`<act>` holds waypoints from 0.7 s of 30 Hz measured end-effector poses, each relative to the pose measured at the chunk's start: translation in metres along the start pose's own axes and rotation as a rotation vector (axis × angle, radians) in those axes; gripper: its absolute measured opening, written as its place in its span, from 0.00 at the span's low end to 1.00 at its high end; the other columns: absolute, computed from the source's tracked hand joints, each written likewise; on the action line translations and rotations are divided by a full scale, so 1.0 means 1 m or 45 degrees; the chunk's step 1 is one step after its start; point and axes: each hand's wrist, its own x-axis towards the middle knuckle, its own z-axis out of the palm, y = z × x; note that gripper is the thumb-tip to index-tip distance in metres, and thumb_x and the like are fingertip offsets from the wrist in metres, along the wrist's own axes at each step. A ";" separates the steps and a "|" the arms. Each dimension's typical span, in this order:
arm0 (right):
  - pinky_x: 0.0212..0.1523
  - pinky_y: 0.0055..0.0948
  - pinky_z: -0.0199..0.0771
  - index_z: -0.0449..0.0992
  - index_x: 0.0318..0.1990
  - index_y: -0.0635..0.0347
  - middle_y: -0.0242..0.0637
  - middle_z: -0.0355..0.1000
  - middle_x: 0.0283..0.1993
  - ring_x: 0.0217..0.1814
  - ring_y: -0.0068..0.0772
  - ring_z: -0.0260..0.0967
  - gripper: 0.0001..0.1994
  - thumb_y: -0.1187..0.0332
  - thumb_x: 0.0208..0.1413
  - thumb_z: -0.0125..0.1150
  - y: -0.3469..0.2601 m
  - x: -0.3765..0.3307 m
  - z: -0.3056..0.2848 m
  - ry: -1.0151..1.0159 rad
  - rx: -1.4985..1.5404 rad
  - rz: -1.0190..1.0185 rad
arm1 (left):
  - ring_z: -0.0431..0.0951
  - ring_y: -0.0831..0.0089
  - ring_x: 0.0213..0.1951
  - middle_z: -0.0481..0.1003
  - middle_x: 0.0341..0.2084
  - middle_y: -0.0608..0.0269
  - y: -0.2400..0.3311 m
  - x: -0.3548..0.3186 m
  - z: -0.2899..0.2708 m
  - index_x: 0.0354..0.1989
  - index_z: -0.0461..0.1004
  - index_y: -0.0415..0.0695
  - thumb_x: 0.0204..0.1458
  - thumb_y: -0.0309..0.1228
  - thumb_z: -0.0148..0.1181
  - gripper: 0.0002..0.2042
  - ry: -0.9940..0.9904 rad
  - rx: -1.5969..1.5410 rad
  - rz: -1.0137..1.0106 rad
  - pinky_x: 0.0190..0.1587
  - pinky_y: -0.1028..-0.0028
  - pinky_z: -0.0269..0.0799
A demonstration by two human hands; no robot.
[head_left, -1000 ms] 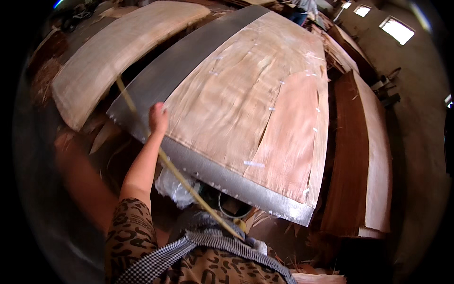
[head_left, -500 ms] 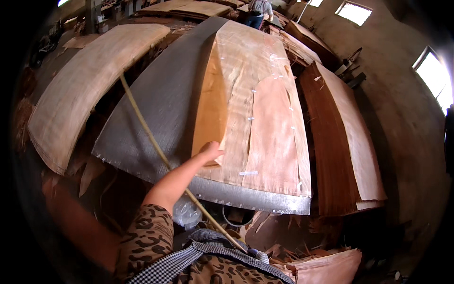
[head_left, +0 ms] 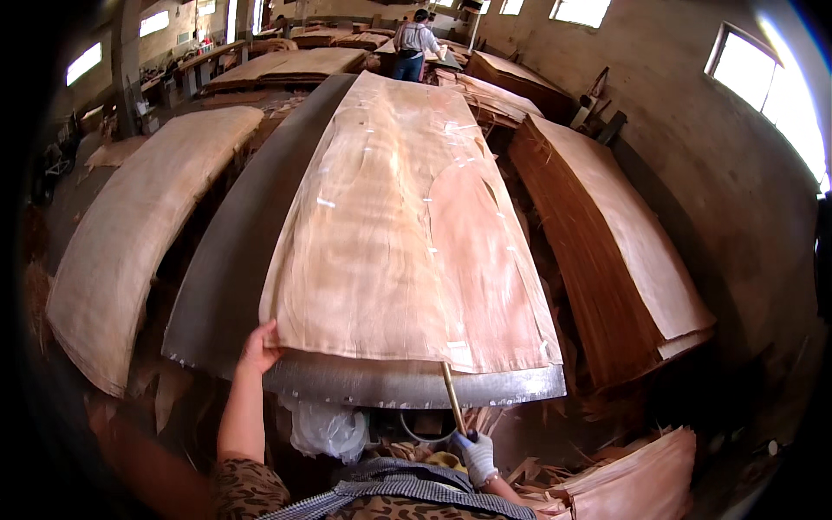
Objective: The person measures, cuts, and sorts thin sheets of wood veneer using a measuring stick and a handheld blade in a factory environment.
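A long pale veneer sheet point(head_left: 407, 234), patched from several pieces, lies lengthwise on a grey metal table point(head_left: 234, 260). My left hand point(head_left: 258, 348) grips the sheet's near left corner at the table's front edge. My right hand point(head_left: 475, 454), in a white glove, holds a thin yellowish stick point(head_left: 451, 399) close to my body. The stick points up toward the table's front edge, and its upper end passes under the sheet.
A tall stack of veneer point(head_left: 615, 260) stands to the right of the table, another pale stack point(head_left: 139, 251) to the left. Loose veneer pieces point(head_left: 633, 481) lie at the lower right. A person point(head_left: 414, 48) works at the far end. A plastic bag point(head_left: 325, 429) hangs under the table.
My left hand has slid along the sheet's near edge to its left corner, and the folded piece now lies flat. The stick has moved from my left side to my right hand.
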 end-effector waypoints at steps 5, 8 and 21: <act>0.13 0.18 0.52 0.71 0.24 0.58 0.24 0.62 0.14 0.13 0.17 0.55 0.06 0.68 0.45 0.61 -0.028 0.053 -0.026 -0.100 0.319 0.054 | 0.74 0.69 0.35 0.73 0.31 0.63 -0.055 0.012 0.012 0.34 0.69 0.45 0.46 0.32 0.56 0.09 0.075 0.252 -0.123 0.34 0.66 0.71; 0.11 0.18 0.44 0.70 0.23 0.57 0.23 0.55 0.11 0.09 0.15 0.46 0.08 0.65 0.45 0.60 -0.047 0.064 -0.068 -0.236 0.467 0.145 | 0.72 0.74 0.31 0.72 0.26 0.69 -0.088 0.023 0.016 0.30 0.69 0.48 0.46 0.33 0.56 0.05 0.125 0.383 -0.132 0.31 0.70 0.68; 0.18 0.20 0.54 0.70 0.31 0.61 0.24 0.58 0.15 0.15 0.18 0.53 0.11 0.61 0.51 0.54 -0.083 0.178 -0.376 -0.467 0.857 0.218 | 0.70 0.76 0.27 0.71 0.24 0.70 -0.276 0.053 0.310 0.30 0.69 0.49 0.48 0.35 0.55 0.05 -0.079 0.744 -0.181 0.32 0.74 0.66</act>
